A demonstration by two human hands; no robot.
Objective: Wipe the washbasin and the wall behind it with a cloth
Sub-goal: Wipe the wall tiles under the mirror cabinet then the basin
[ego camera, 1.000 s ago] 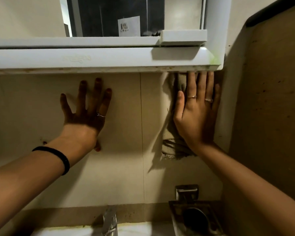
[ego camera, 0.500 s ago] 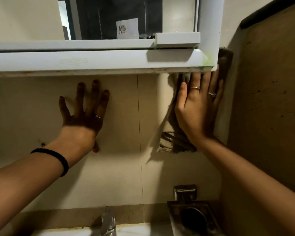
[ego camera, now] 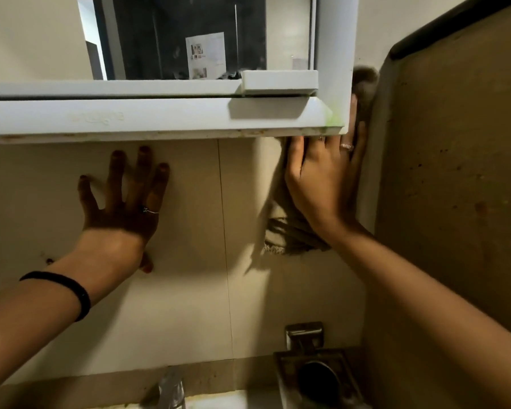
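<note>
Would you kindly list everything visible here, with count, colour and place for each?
cloth: one, grey-brown, pressed flat on the wall under the right hand, top end showing beside the cabinet's right edge
wall: beige tiles, behind the basin
mirror cabinet: one, white frame, above both hands
tap: one, metallic, bottom centre
washbasin: one, white, only its rim at the bottom edge
soap holder: one, dark metal, wall-mounted, bottom right
side panel: one, brown, right
wristband: one, black, left wrist
left hand: fingers spread, flat on the wall
right hand: flat, pressing the cloth
</note>
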